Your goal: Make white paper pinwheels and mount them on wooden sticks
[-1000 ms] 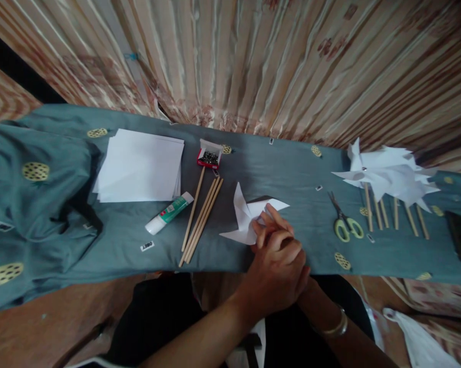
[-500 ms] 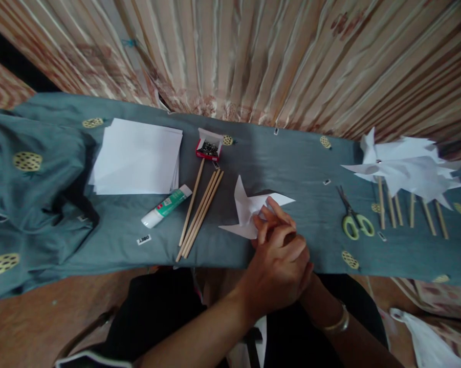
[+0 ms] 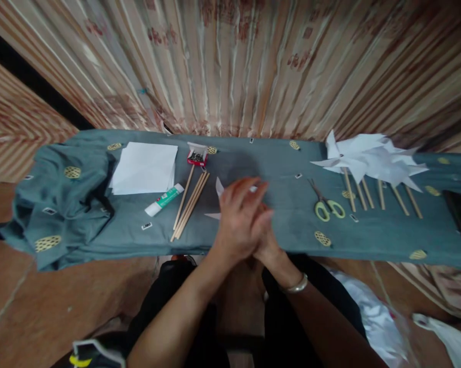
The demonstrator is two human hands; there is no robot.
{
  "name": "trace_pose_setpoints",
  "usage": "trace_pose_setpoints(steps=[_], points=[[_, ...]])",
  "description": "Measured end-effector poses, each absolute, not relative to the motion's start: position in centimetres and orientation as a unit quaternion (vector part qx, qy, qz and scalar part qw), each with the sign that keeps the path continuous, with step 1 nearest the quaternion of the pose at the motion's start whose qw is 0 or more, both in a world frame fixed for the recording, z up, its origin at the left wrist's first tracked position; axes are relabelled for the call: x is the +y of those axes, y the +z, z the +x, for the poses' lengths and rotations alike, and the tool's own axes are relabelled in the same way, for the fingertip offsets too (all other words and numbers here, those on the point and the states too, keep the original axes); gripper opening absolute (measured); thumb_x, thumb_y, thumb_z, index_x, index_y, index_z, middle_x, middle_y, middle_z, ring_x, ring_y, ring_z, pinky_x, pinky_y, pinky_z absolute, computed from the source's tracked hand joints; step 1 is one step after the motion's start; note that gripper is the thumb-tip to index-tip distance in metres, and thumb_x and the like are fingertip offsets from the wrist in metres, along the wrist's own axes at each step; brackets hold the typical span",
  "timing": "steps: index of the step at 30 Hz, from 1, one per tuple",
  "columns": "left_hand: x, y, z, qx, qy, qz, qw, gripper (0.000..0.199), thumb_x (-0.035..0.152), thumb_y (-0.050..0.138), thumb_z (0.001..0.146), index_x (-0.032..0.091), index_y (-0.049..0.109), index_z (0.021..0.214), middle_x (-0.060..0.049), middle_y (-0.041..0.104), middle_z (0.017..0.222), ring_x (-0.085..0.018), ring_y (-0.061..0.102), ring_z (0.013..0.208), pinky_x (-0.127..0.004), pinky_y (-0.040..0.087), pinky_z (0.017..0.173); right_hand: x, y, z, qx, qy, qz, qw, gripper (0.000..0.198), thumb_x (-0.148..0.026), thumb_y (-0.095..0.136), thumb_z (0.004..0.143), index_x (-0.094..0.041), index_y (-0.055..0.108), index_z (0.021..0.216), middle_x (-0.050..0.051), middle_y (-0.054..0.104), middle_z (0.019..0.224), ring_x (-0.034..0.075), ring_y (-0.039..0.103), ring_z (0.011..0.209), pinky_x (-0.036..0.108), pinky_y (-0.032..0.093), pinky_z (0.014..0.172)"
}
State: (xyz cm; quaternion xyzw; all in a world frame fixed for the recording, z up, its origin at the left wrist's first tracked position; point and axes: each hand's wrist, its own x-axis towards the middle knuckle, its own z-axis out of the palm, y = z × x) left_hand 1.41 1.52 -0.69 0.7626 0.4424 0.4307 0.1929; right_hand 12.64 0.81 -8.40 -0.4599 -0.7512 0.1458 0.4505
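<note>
A white paper pinwheel (image 3: 219,187) lies on the cloth-covered table, mostly hidden under my hands, with two points showing at the left. Above it, my left hand (image 3: 236,222) lies across my right, its fingers stretched out and apart, slightly blurred. My right hand (image 3: 267,239), with a silver bangle at the wrist, presses against the left palm from below; its fingers are largely covered. No object shows between the two hands.
To the left lie wooden sticks (image 3: 192,207), a glue tube (image 3: 164,200), a red box of small metal pins (image 3: 197,155) and stacked white paper (image 3: 145,168). Scissors (image 3: 326,205), finished pinwheels on sticks (image 3: 376,156) and a dark phone-like object (image 3: 459,212) are at the right.
My hands have shifted over the pinwheel, covering most of it. The left fingers have gone from curled around the right hand to stretched out. The camera view has moved too.
</note>
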Motion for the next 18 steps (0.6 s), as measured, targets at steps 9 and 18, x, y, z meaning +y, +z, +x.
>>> trace_pose_setpoints(steps=[9,18], points=[[3.0,-3.4,-2.6,0.522,0.581,0.376,0.499,0.053,0.046,0.069,0.077,0.022,0.055,0.123,-0.010,0.059,0.131,-0.025,0.053,0.125,-0.039,0.039,0.105,-1.0,-5.6,16.0,-0.774,-0.038,-0.562,0.290,0.031,-0.016,0.050,0.087,-0.019,0.067,0.112,0.015,0.053,0.137,0.033,0.035,0.138,0.053,0.037,0.102],[1.0,-3.2,-1.2,0.411,0.402,0.265,0.775,0.045,0.049,0.073,0.071,0.010,0.070,0.093,-0.011,0.074,0.086,-0.021,0.069,0.078,-0.030,0.052,0.073,-2.6,-5.4,16.3,-0.816,-0.062,-0.510,0.265,0.028,-0.017,0.050,0.089,-0.018,0.062,0.115,0.016,0.052,0.138,0.029,0.034,0.139,0.050,0.038,0.103]])
